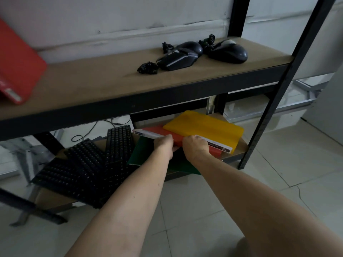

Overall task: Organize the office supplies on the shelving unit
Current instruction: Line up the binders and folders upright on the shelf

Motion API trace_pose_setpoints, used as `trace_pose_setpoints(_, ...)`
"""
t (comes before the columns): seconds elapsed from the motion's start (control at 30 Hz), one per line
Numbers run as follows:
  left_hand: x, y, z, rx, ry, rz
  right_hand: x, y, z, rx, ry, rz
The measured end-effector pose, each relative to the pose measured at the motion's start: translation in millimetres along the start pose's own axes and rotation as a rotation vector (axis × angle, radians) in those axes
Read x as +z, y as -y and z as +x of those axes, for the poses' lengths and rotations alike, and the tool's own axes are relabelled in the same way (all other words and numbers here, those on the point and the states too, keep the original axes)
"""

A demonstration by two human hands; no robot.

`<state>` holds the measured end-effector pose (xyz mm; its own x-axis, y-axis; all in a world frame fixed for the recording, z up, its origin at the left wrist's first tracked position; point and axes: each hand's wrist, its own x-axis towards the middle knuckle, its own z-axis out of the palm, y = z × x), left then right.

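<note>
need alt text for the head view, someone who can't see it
Both hands, left and right, grip a red folder under a yellow folder on the lower shelf, beside black keyboards. Three mice lie on the shelf above.

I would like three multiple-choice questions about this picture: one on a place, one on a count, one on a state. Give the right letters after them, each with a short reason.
1. Where do the computer mice lie?
A. on the upper shelf
B. on the floor
C. on a keyboard

2. How many mice are there?
A. one
B. three
C. five

3. What are both hands doing?
A. hanging idle
B. gripping the orange folder
C. pressing keyboard keys

Answers:
1 A: they lie on the brown upper shelf.
2 B: three black bodies show there.
3 B: the left hand and right hand curl on the orange folder edge, beneath the yellow folder.
</note>
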<state>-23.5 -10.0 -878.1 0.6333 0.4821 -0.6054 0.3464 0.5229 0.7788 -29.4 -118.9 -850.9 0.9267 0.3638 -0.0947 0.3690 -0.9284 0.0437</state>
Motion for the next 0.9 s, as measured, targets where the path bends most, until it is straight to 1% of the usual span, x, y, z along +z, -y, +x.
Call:
trace_pose_setpoints(0.33,-32,-20,-75,0.093,-0.097,-0.144,-45,20,-49,-0.057,-0.123,-0.02)
trace_pose_setpoints(0.5,-51,-28,-119,0.162,-0.188,-0.165,-69,24,-71,-0.165,-0.209,-0.072)
trace_pose_setpoints(0.7,-65,-44,-170,0.267,-0.222,-0.207,-95,30,-101,-0.254,-0.303,-0.012)
trace_pose_setpoints(0.77,-67,-47,-183,0.298,-0.252,-0.205,-103,29,-110,-0.275,-0.322,0.014)
trace_pose_setpoints(0.9,-69,-51,-215,0.425,-0.332,-0.198,-119,28,-132,-0.324,-0.414,0.061)
